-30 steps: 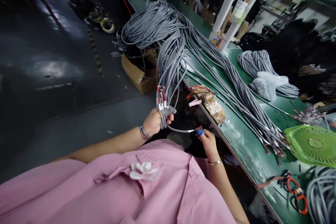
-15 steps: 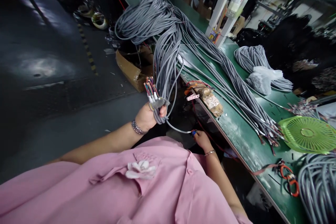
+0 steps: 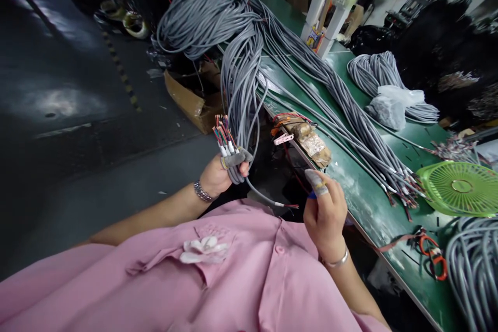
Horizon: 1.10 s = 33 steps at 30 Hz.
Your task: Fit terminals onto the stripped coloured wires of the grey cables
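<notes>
Left hand (image 3: pixel 218 174), its fingers closed in a firm grip, holds a bunch of grey cables (image 3: pixel 235 168) just below their stripped ends. Those coloured wire ends (image 3: pixel 223 132) stand up together above the fist, probably so the tips line up and can be seen while the long lengths take care of themselves. Behind the fist, the hanging cables (image 3: pixel 243 72) run up to a big heap (image 3: pixel 210 13) on the worktop (image 3: pixel 360 197), which seems to bear most of the weight, leaving only the ends to be held.

One loose cable (image 3: pixel 264 198) comes out from under the fist and reaches toward the right hand (image 3: pixel 329 212), its stripped tip apart from the fingers. That hand is raised with bent fingers, a grey cover (image 3: pixel 319 185) on one; the thumb is partly hidden, so whether it pinches anything small cannot be told. The covers likely spare the skin from wire and rubbing.

At the worktop's near edge, a pink clip (image 3: pixel 283 139) sits beside a taped block (image 3: pixel 313 144), seemingly kept within reach. Orange-handled scissors (image 3: pixel 439 259) lie farther along, near a green fan (image 3: pixel 462 187).
</notes>
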Available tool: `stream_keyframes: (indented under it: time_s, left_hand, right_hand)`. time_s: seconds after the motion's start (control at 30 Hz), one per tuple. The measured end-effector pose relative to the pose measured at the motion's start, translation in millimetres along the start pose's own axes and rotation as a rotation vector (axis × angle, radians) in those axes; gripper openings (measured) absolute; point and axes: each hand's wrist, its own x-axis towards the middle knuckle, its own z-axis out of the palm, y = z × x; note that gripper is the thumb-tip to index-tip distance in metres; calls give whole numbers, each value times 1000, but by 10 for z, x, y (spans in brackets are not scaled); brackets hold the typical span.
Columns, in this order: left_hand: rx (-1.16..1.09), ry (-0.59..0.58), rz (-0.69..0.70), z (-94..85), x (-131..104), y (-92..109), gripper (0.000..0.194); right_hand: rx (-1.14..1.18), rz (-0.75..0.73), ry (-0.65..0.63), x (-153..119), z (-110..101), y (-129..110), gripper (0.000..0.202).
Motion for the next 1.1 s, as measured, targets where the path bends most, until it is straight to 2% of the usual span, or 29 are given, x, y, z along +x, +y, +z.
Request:
stream_keyframes:
  time_s: [0.07, 0.1, 0.2, 0.27, 0.33, 0.4, 0.5, 0.67, 0.87, 1.1]
  left_hand:
    - [9, 9, -3, 34, -12, 0, 23]
    - [15, 9, -6, 62, -16, -2, 24]
    - [34, -19, -15, 158, -16, -23, 25]
    - [48, -48, -18, 201, -6, -47, 24]
    - [74, -65, -19, 210, 7, -70, 23]
    - [94, -68, -20, 194, 15, -82, 23]
    - [66, -72, -41, 157, 12, -82, 28]
    - [23, -30, -78, 106, -6, -88, 34]
    - [86, 48, -63, 36, -8, -110, 31]
    - [91, 130, -80, 124, -22, -165, 36]
  right_hand:
    - [217, -55, 2, 14, 75, -80, 62]
    - [315, -57, -63, 26, 178, -111, 59]
    - [441, 112, -356, 74, 686, -153, 52]
    - [515, 234, -493, 96, 1067, -132, 41]
    - [618, 253, -498, 95, 1367, -87, 23]
    - [717, 236, -477, 72, 1545, -38, 14]
    - [786, 280, -437, 24, 1631, 27, 13]
    - [799, 355, -378, -29, 1611, 126, 19]
    - [800, 409, -362, -62, 1620, 181, 17]
    - [725, 451, -345, 69, 1687, 149, 14]
